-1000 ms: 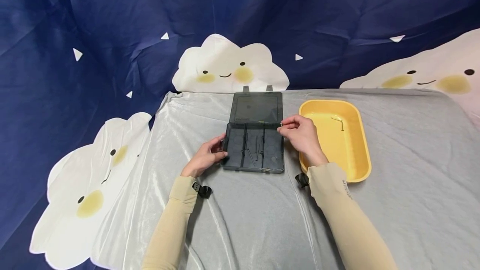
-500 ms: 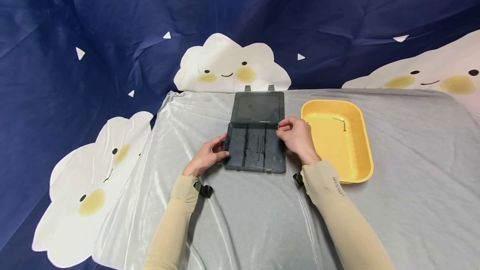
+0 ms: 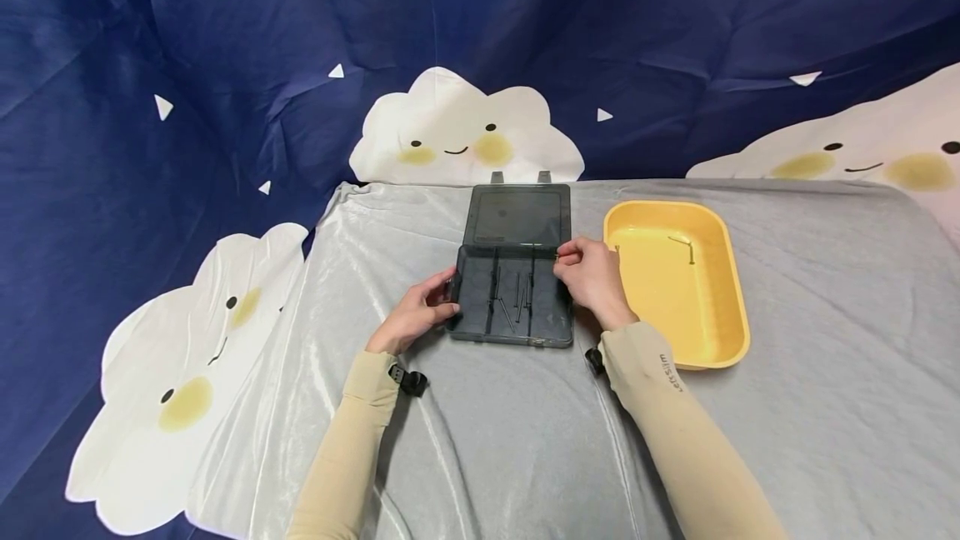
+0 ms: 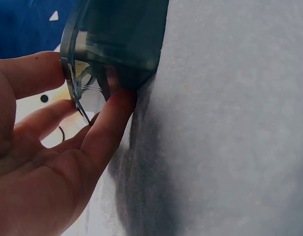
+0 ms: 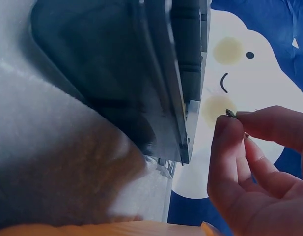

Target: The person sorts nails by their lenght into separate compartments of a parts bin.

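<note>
Right hand [image 3: 594, 275] has a narrow grip, thumb and forefinger pinching a small screw [image 5: 230, 113] at the far right corner of a dark see-through box [image 3: 551, 302]. Most of the screw is hidden by the fingers, and I cannot tell whether it touches the box. Left hand [image 3: 411, 317] holds the left side of the box, its thumb at the rim.

The box lies flat, with its lid [image 3: 517, 215] folded back on the far side. Two dividers make three compartments side by side; several thin dark screws [image 3: 507, 315] lie in the middle one.

Just right of the box, a yellow tray [image 3: 652, 311] holds two slim screws [image 3: 692, 255] near its far right part, their ends close together. Everything rests on a table [image 3: 495, 457] covered with grey cloth. On the far side hangs a dark blue curtain [image 3: 247, 23] with smiling white clouds [image 3: 465, 111].
</note>
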Demonstrator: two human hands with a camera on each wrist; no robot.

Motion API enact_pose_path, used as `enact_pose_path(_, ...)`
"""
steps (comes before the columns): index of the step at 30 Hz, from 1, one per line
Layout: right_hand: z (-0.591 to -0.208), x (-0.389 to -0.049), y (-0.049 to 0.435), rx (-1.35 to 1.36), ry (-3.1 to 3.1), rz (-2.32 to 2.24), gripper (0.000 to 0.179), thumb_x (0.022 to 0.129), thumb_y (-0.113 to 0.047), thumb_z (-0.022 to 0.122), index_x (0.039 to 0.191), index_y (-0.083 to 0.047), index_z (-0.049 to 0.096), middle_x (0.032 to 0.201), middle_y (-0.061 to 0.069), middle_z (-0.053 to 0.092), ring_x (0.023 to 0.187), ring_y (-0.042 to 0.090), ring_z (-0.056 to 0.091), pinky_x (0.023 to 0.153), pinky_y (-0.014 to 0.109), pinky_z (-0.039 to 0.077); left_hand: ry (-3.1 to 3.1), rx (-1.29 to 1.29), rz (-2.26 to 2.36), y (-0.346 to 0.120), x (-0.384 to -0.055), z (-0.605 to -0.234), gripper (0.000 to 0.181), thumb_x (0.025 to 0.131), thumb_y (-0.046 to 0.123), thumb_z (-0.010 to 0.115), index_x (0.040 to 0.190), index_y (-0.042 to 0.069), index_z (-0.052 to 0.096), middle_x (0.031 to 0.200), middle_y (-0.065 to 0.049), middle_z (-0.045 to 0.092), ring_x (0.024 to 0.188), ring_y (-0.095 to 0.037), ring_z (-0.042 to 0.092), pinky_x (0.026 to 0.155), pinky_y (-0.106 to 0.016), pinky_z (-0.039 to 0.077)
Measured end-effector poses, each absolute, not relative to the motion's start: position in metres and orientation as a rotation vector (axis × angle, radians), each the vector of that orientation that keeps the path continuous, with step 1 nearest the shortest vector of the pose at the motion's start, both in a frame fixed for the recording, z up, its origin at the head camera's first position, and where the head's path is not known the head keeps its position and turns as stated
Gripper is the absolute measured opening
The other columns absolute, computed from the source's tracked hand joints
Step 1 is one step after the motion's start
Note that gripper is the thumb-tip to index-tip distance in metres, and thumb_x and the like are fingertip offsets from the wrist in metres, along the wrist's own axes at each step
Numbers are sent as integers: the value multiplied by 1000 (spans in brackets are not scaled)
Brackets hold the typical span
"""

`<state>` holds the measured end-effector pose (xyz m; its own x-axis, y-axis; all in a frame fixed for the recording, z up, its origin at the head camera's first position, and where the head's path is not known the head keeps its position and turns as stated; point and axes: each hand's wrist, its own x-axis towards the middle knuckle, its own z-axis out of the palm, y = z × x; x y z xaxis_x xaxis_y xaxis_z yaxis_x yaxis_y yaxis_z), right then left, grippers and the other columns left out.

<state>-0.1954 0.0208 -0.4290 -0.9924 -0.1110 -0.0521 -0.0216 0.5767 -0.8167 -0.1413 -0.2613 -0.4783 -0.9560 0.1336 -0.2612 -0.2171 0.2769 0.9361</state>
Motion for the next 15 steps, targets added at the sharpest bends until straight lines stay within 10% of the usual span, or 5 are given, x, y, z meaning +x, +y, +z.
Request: enact_pose_path(15, -430, -196, 29, -9, 2676, -1534, 25, 85, -10, 64, 108, -1, 68, 98, 15, 72, 88, 26, 67, 76, 29, 48, 2214, -66, 1720, -256, -135, -455, 72, 88, -6, 61, 151, 4, 28, 148, -25, 41, 129, -40, 46, 83, -15, 48)
